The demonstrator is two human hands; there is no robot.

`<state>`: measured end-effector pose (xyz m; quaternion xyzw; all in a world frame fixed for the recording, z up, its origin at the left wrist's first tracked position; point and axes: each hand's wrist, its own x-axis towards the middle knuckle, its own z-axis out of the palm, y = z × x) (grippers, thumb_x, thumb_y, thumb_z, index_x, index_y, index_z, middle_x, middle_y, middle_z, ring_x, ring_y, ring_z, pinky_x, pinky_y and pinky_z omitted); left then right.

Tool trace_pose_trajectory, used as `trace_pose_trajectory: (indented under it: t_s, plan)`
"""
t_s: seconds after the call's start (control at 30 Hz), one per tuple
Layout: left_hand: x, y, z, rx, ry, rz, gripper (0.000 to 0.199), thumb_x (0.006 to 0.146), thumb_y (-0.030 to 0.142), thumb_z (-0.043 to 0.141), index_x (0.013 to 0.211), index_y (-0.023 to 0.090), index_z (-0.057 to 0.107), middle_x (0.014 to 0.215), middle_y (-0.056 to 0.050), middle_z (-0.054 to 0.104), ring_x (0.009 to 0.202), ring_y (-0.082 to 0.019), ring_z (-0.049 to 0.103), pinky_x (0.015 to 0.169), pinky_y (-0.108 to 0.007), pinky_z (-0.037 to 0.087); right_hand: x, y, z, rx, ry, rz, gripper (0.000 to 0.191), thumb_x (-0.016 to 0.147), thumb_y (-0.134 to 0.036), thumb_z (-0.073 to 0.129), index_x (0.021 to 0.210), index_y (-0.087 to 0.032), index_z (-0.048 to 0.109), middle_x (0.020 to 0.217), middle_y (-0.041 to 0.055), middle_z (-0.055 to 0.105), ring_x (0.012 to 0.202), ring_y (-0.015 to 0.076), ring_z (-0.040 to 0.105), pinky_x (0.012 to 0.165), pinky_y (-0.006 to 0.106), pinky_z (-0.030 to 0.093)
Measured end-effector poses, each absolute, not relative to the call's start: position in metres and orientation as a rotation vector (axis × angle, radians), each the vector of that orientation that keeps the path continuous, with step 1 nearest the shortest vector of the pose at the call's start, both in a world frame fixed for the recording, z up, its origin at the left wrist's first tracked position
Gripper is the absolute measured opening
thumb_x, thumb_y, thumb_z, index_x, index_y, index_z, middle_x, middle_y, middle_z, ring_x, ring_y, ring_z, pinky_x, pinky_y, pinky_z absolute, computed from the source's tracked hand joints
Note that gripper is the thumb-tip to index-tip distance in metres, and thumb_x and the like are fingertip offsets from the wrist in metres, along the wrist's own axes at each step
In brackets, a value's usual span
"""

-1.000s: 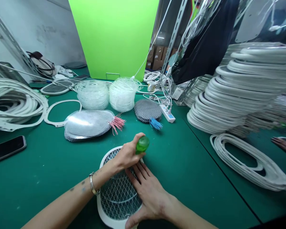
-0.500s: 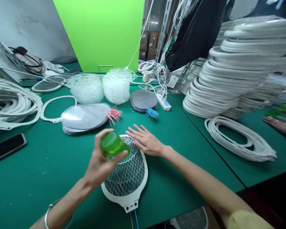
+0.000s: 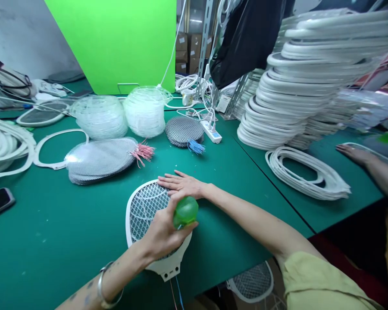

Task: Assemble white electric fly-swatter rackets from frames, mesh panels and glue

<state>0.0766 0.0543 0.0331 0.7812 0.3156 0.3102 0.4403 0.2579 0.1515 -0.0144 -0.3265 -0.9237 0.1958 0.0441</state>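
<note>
A mosquito-swatter head (image 3: 145, 206) with a white oval frame and metal mesh lies on the green table, its neck toward me. A brownish and a blue wire (image 3: 180, 292) run from the neck over the table edge. My left hand (image 3: 163, 230) is closed round a translucent green cylinder-like block (image 3: 186, 212) above the right side of the frame; blur hides whether it touches. Its arm covers part of the mesh. With fingers stretched out, my right hand (image 3: 183, 185) lies flat on the far right rim.
Stacked mesh sheets with pink wires (image 3: 100, 159) and a darker stack with blue wires (image 3: 185, 131) lie beyond. White frame rings (image 3: 307, 172) and tall frame piles (image 3: 278, 103) stand right. A phone (image 3: 0, 202) lies left. A co-worker's hand (image 3: 354, 154) is at far right.
My left hand has carried the green block rightward and toward me, from the frame's upper left to its right side. My right hand stays flat at the far rim. The view has turned slightly right.
</note>
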Motion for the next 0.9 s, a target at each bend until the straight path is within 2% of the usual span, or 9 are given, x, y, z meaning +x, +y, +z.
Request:
trace_pose_trajectory:
  t_s: [0.1,0.2,0.33,0.47,0.57,0.6,0.73,0.83,0.9]
  plan:
    - [0.073,0.046,0.036,1.922,0.728,0.762,0.063,0.083,0.026,0.069,0.134,0.028,0.033,0.099,-0.002,0.066,0.073,-0.015,0.065,0.064,-0.025,0.053,0.257,0.152,-0.015,-1.004,-2.818,0.599,0.059,0.102,-0.044,0.035,0.155,-0.03,0.014,0.162,-0.0015,0.014,0.149,0.0198,0.01,0.12,0.045,-0.002]
    - [0.07,0.036,0.037,2.029,0.696,0.559,0.056,0.084,0.023,0.066,0.133,0.029,0.038,0.09,0.0,0.065,0.064,-0.013,0.061,0.056,-0.022,0.049,0.257,0.151,-0.014,-1.01,-2.808,0.616,0.057,0.103,-0.045,0.031,0.155,-0.029,0.014,0.162,-0.0012,0.015,0.149,0.02,0.01,0.12,0.046,-0.001]
    - [0.06,0.028,0.039,1.914,0.7,0.702,0.062,0.084,0.024,0.068,0.134,0.029,0.032,0.112,-0.005,0.064,0.076,-0.014,0.065,0.066,-0.025,0.054,0.257,0.151,-0.012,-1.009,-2.788,0.645,0.057,0.103,-0.045,0.033,0.155,-0.032,0.013,0.162,-0.002,0.015,0.149,0.0199,0.011,0.12,0.046,-0.002]
    - [0.044,0.021,0.04,2.014,0.699,0.515,0.056,0.085,0.021,0.064,0.134,0.029,0.036,0.103,-0.003,0.067,0.071,-0.014,0.065,0.06,-0.023,0.052,0.257,0.151,-0.012,-0.999,-2.779,0.666,0.056,0.103,-0.045,0.034,0.154,-0.033,0.015,0.161,-0.0019,0.016,0.149,0.0205,0.013,0.12,0.046,-0.001]
    - [0.034,0.015,0.042,1.971,0.759,0.631,0.061,0.084,0.023,0.067,0.136,0.029,0.034,0.118,-0.007,0.064,0.092,-0.019,0.067,0.073,-0.027,0.056,0.257,0.151,-0.011,-1.004,-2.779,0.673,0.057,0.103,-0.046,0.032,0.155,-0.031,0.015,0.161,-0.0008,0.016,0.149,0.0218,0.013,0.12,0.048,0.0]
    - [0.031,0.013,0.042,1.978,0.76,0.645,0.061,0.084,0.022,0.067,0.136,0.029,0.035,0.12,-0.007,0.063,0.094,-0.02,0.067,0.075,-0.027,0.056,0.257,0.151,-0.011,-1.005,-2.782,0.674,0.057,0.103,-0.046,0.032,0.155,-0.03,0.015,0.162,-0.0006,0.015,0.149,0.0218,0.012,0.12,0.048,-0.001]
    - [0.022,0.003,0.039,2.064,0.763,0.512,0.058,0.084,0.018,0.064,0.134,0.03,0.038,0.112,-0.004,0.067,0.085,-0.017,0.069,0.07,-0.025,0.056,0.257,0.15,-0.01,-1.014,-2.79,0.683,0.057,0.103,-0.047,0.031,0.155,-0.031,0.013,0.162,-0.0013,0.013,0.149,0.0201,0.01,0.12,0.046,-0.003]
    - [0.019,-0.006,0.036,2.063,0.772,0.607,0.066,0.082,0.016,0.066,0.138,0.03,0.034,0.126,-0.006,0.063,0.105,-0.021,0.066,0.084,-0.03,0.056,0.256,0.149,-0.009,-1.026,-2.792,0.691,0.057,0.103,-0.047,0.03,0.155,-0.033,0.012,0.162,-0.0023,0.013,0.149,0.0189,0.01,0.12,0.044,-0.004]
    - [0.018,-0.009,0.035,2.081,0.759,0.589,0.068,0.081,0.014,0.066,0.138,0.031,0.034,0.125,-0.006,0.063,0.105,-0.021,0.066,0.085,-0.029,0.056,0.256,0.149,-0.008,-1.032,-2.794,0.692,0.057,0.103,-0.048,0.029,0.155,-0.033,0.011,0.162,-0.0021,0.013,0.149,0.0192,0.009,0.119,0.045,-0.004]
